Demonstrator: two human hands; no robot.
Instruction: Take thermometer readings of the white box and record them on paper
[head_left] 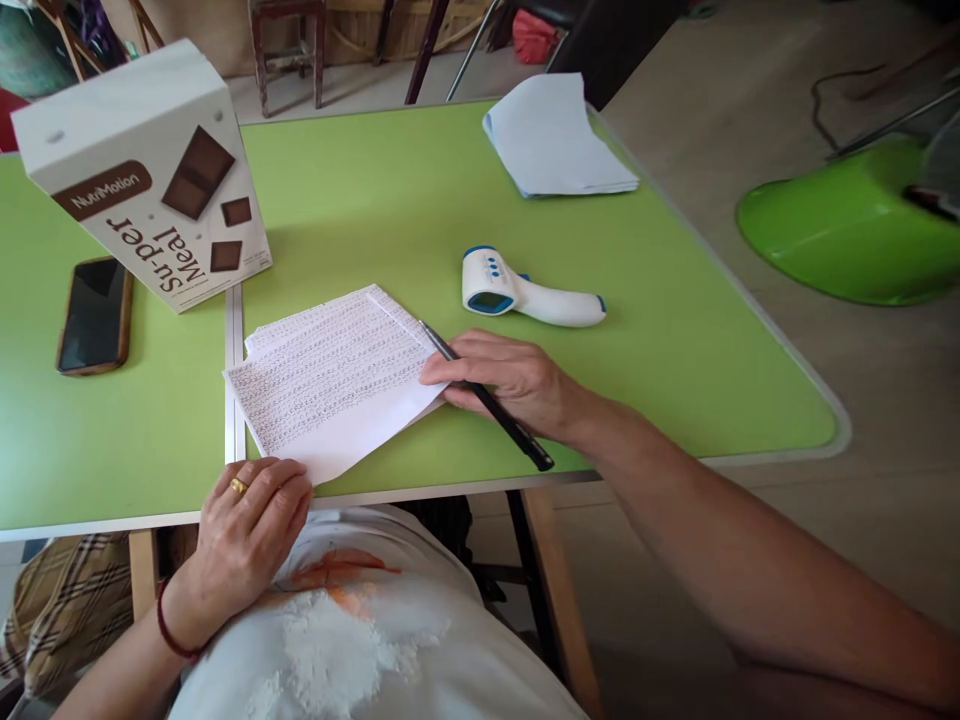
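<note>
A sheet of paper (330,380) covered with rows of small handwriting lies tilted near the table's front edge, on top of other sheets. My right hand (510,380) holds a black pen (499,415) slantwise, its silver end pointing at the sheet's upper right. The fingertips of this hand also touch the right corner of the paper. At the sheet's bottom corner, by the table edge, my left hand (255,520) is closed with fingers curled together against the paper; its thumb is hidden. A gold ring is on one finger.
A white infrared thermometer (525,290) lies beyond my right hand. Folded white papers (559,135) rest at the far edge. On the left stand a NutriMotion box (150,190) and a phone (95,315). A metal seam crosses the green table (360,200). A green chair (840,230) is at right.
</note>
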